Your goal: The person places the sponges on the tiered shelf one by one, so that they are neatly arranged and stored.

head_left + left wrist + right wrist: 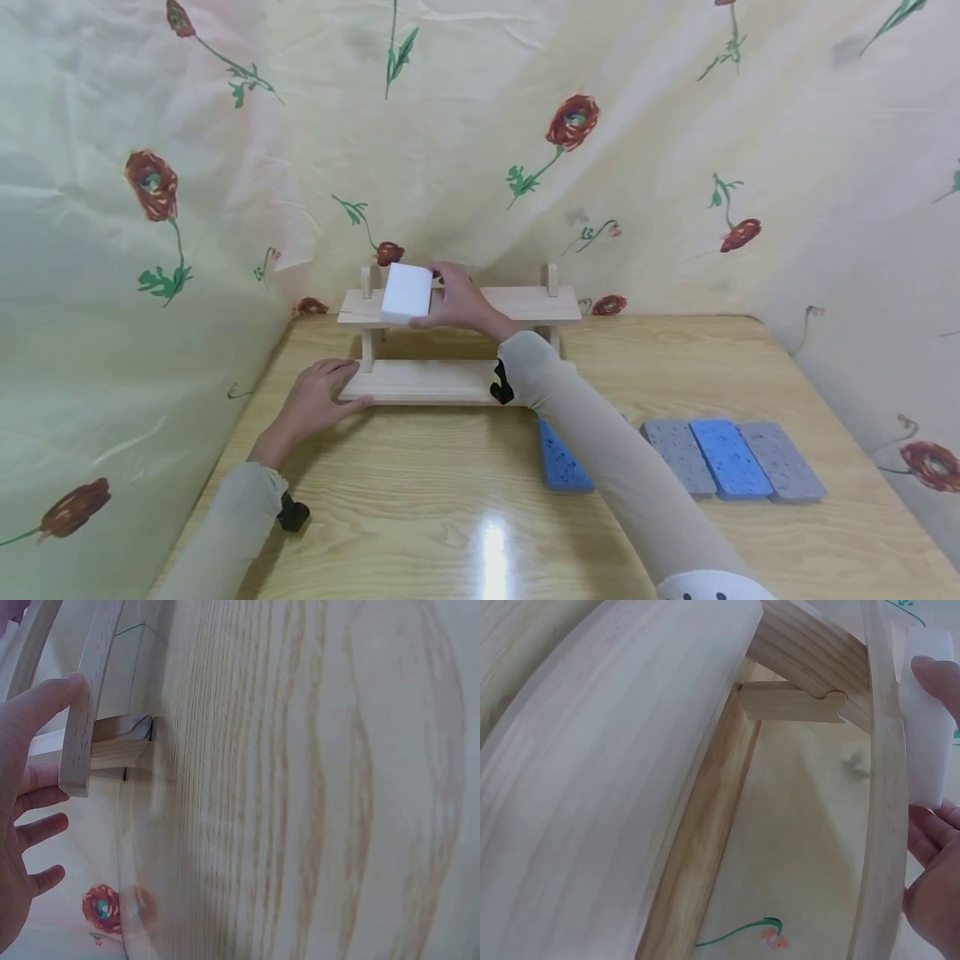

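Observation:
A two-tier wooden shelf [435,382] stands at the back of the table. My right hand [461,302] holds a white rectangular sponge [407,292] by its right side, over the left part of the upper board [517,302]. In the right wrist view, the thumb lies on the face of the white sponge [928,742] and the fingers are at its lower end, close by the board's edge. My left hand [311,402] grips the left end of the lower board. In the left wrist view its thumb presses the board's edge [84,712], with the fingers on the other side.
To the right on the wooden table [405,508] lie a grey sponge [678,454], a blue sponge [729,458] and another grey sponge [783,462] side by side. Another blue sponge [562,462] is partly covered by the right sleeve. Flowered cloth [465,150] hangs behind the shelf.

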Available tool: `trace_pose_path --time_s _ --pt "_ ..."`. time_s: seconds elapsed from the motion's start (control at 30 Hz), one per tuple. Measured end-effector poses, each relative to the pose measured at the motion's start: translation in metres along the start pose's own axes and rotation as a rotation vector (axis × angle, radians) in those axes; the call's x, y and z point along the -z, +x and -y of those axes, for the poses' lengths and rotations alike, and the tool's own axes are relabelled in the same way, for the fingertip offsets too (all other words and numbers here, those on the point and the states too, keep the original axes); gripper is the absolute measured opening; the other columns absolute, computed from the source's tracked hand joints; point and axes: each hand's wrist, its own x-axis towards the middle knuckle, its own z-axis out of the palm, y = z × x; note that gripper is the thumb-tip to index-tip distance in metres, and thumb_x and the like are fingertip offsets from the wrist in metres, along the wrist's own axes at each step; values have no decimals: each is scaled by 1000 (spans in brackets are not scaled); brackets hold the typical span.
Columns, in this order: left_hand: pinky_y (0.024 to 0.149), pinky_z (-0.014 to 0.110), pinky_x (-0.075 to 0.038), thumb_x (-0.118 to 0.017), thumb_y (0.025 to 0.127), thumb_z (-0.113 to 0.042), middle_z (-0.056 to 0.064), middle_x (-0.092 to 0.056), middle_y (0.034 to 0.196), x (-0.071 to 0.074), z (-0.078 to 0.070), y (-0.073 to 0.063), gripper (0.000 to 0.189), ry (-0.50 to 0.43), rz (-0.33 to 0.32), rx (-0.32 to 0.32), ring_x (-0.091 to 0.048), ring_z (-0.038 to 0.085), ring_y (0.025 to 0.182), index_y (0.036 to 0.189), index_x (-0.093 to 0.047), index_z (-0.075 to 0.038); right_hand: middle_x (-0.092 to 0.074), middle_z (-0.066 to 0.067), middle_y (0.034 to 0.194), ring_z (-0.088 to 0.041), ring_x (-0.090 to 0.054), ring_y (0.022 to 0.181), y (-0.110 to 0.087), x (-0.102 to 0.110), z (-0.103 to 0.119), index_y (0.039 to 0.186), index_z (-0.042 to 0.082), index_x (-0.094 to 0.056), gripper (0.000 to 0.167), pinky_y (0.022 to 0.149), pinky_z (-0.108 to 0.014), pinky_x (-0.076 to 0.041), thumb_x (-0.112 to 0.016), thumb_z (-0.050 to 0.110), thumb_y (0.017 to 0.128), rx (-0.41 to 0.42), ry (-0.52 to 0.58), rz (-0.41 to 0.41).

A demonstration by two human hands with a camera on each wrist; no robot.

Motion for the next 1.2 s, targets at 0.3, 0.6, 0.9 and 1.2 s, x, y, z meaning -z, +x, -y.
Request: trace_pose_path --time_s 0.3,0.6,0.9,1.2 --pt "113 62 -40 -79 85 -47 20 -61 141 -1 0 0 73 -9 -15 -16 -54 41 132 137 -62 1 -60 -6 136 -23 -55 123 5 -7 -4 146 14 -48 93 101 -41 -49 -92 43 70 16 55 -16" --pt "112 63 -40 -79 85 -47 19 -61 141 -2 2 -1 72 -17 -22 -16 -53 40 132 137 -62 0 -60 -8 139 -24 -56 124 7 -9 -1 152 13 -44 98 105 -44 -44 -91 46 72 9 22 3" --pt "114 63 -38 -78 86 -49 18 -60 143 -1 2 0 73 -23 -10 -5 -52 40 134 139 -61 -1 -58 -8 144 -24 -55 126 7 -11 2 156 9 -39 104 110 -48 -38 -89 49 73 -8 10 22" --pt "112 63 -40 -79 86 -48 18 -61 141 -2 2 0 72 -20 -31 -23 -53 40 133 137 -62 0 -54 -6 150 -24 -50 132 6 -12 4 158 13 -35 106 114 -51 -31 -86 54 75 -34 -15 42"
